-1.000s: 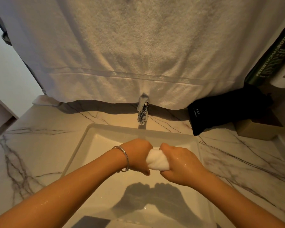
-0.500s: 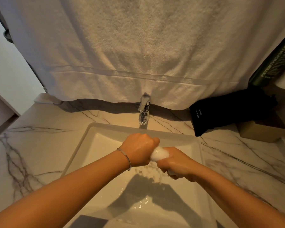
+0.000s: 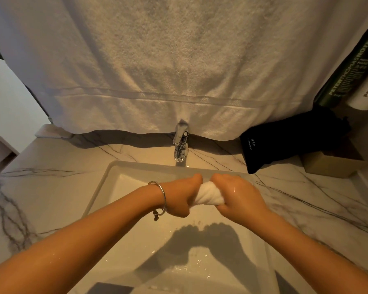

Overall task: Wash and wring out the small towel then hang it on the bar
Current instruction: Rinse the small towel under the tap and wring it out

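Observation:
The small white towel (image 3: 209, 195) is twisted into a tight roll between my two fists, held over the white rectangular sink (image 3: 115, 177). My left hand (image 3: 182, 197), with a silver bracelet on its wrist, grips the towel's left end. My right hand (image 3: 239, 197), wet and shiny, grips the right end. Only the short middle stretch of the towel shows between them. No bar is visible; a large white towel (image 3: 179, 66) hangs across the whole back of the view.
A chrome tap (image 3: 180, 145) stands behind the sink, partly under the big towel's hem. A black pouch (image 3: 285, 141), a tan box (image 3: 329, 164) and dark and white tubes (image 3: 353, 73) sit at the right. Marble counter (image 3: 51, 187) surrounds the basin, with water drops in it.
My fists have rotated against each other around the towel; the left hand dipped from raised to level with the right. More water lies splashed on the sink floor.

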A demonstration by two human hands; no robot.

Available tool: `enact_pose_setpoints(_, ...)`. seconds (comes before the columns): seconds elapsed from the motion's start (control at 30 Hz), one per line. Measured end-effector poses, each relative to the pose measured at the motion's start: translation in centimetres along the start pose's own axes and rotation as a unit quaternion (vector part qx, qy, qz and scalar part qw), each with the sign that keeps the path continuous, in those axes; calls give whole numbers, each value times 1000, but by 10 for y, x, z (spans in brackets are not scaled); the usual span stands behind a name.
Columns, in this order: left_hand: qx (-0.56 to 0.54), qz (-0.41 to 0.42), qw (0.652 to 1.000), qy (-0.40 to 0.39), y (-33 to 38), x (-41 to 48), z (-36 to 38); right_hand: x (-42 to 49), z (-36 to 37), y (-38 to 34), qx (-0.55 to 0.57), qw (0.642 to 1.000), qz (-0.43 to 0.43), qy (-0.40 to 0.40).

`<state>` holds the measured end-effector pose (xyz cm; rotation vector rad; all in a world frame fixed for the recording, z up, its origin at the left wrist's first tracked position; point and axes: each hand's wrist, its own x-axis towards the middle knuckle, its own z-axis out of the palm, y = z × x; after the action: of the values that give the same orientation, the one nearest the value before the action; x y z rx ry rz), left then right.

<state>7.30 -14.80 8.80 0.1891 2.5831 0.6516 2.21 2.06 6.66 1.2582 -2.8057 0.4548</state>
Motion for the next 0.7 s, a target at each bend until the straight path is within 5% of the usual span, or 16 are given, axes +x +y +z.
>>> enact_pose_setpoints(0.1,-39,-2,999,-26,-3,1,-8,-1,-6,6,-107,984,-119,78)
enact_pose_setpoints(0.23,-209,13,973,-100,-2,3,0,-1,-19,10,-88,961,-200,168)
enact_pose_setpoints(0.4,-300,40,945,-126,6,5,10,1,-30,13,-99,962,-216,132)
enact_pose_setpoints(0.57,-39,24,999,0,2,16,6,-2,-18,8,-92,993,-67,-11)
enact_pose_setpoints(0.7,113,-34,985,128,2,20,7,3,-8,5,-39,998,2,-54)
